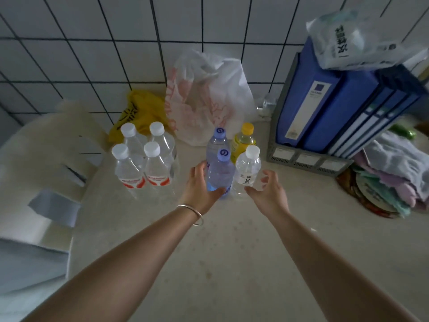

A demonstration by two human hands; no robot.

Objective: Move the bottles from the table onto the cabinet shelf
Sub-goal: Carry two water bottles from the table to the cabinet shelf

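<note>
Eight bottles stand upright on the table (232, 263); no cabinet shelf is in view. The left hand (199, 187) is cupped around the near blue-capped bottle (219, 175), palm against its left side and thumb across the lower front; whether the grip is fully tightened cannot be told. The right hand (267, 194) is open with fingers spread, just beside the small white-capped bottle (247, 171) and not yet closed on it. These two bottles stand touching or nearly so, with a second blue-capped bottle (217, 141) and a yellow-capped bottle (243, 139) close behind. A group of four clear bottles (145, 159) stands apart to the left. Hazard: the cluster is tight, so lifting either front bottle at an angle may tip its neighbour or knock the rear pair toward the white plastic bag (209, 98). Hazard: thin plastic walls may flex under a one-handed squeeze, and a low thumb hold lets the top swing. Hazard: the right-hand fingers, closing late, may push the small bottle instead of gripping it. Lift straight up.
</note>
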